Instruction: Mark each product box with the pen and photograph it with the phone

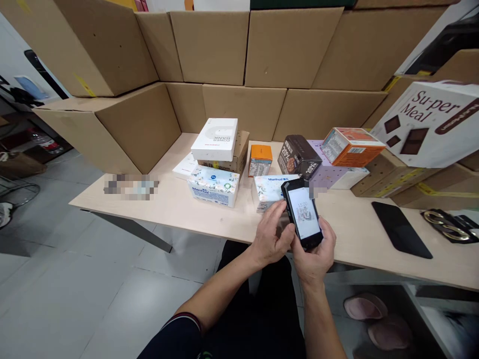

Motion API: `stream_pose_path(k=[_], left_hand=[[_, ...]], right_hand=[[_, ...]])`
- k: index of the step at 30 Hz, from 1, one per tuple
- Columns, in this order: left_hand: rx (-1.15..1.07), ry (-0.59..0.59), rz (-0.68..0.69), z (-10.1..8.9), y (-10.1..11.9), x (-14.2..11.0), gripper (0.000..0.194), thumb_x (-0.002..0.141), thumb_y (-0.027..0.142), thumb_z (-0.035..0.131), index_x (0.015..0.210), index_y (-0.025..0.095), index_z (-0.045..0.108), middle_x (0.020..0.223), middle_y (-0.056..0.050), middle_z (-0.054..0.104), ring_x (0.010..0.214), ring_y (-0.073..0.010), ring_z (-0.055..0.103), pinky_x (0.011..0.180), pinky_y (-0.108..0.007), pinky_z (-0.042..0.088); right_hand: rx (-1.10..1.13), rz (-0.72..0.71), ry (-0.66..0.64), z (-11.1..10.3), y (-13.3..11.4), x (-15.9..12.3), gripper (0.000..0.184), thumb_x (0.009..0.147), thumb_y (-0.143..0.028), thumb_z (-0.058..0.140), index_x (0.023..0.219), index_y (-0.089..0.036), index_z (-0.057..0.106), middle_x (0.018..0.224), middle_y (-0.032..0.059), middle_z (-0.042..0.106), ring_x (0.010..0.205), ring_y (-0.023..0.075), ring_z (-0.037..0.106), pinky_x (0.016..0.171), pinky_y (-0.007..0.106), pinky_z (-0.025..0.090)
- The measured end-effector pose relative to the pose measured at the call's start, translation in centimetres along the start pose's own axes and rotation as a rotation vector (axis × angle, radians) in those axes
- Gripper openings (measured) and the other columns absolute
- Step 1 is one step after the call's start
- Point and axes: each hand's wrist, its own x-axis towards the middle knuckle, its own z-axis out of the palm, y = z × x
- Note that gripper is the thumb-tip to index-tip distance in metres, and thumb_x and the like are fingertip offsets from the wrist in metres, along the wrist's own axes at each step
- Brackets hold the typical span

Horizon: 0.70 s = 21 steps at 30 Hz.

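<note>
A black handheld phone [305, 214] with a lit, mostly white screen is tilted over the front edge of the table. My right hand [316, 254] grips its lower end, fingers along the right side and thumb at the bottom. On its left side, my left hand [271, 233] is closed against the phone, with the thumb near the lower left corner; some of its fingers are partly hidden. Just behind the phone is a white flowered Manhua tissue pack [266, 192], partly covered by it.
Left of centre, a white power bank box [215, 137] rests on a brown carton [241, 154], behind another tissue pack [213, 187]. Small orange [261, 158] and dark brown [297, 155] boxes stand further back. A black flat slab [401, 229] lies right. Large cardboard boxes [243, 112] wall the back.
</note>
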Motion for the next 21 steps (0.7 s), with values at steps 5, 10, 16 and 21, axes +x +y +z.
stream_pose_path(k=[5,10,16,21], left_hand=[[-0.008,0.003,0.002,0.1,-0.2,-0.1,0.057,0.101,0.035,0.050,0.154,0.022,0.037,0.150,-0.017,0.050,0.140,-0.0312,0.050,0.112,-0.054,0.049],[-0.015,0.003,-0.003,0.0,0.0,-0.1,0.055,0.100,0.033,0.052,0.153,0.024,0.040,0.144,-0.017,0.052,0.136,-0.0301,0.052,0.106,-0.052,0.054],[0.004,0.020,0.004,-0.1,0.3,0.1,0.049,0.100,0.031,0.053,0.148,0.022,0.046,0.134,-0.015,0.056,0.128,-0.0267,0.056,0.106,-0.048,0.053],[0.025,0.017,-0.053,-0.1,0.4,0.3,0.043,0.101,0.033,0.051,0.143,0.021,0.050,0.130,-0.014,0.057,0.124,-0.0261,0.056,0.105,-0.048,0.052]], right_hand=[[-0.051,0.065,0.012,-0.9,1.1,0.1,0.078,0.074,-0.039,0.083,0.141,-0.014,0.051,0.135,0.0206,0.060,0.127,0.0345,0.060,0.105,0.058,0.051],[-0.250,0.118,0.108,-3.5,3.0,1.4,0.083,0.069,-0.044,0.085,0.140,-0.012,0.055,0.133,0.0210,0.063,0.124,0.0383,0.062,0.103,0.060,0.051],[-0.519,0.008,0.087,-7.4,6.0,3.6,0.080,0.072,-0.046,0.080,0.136,-0.003,0.061,0.123,0.0267,0.067,0.117,0.0440,0.063,0.101,0.062,0.050],[-0.605,0.089,-0.019,-9.1,8.6,4.0,0.081,0.074,-0.058,0.071,0.132,-0.003,0.063,0.108,0.0242,0.066,0.107,0.0443,0.062,0.097,0.067,0.046]])
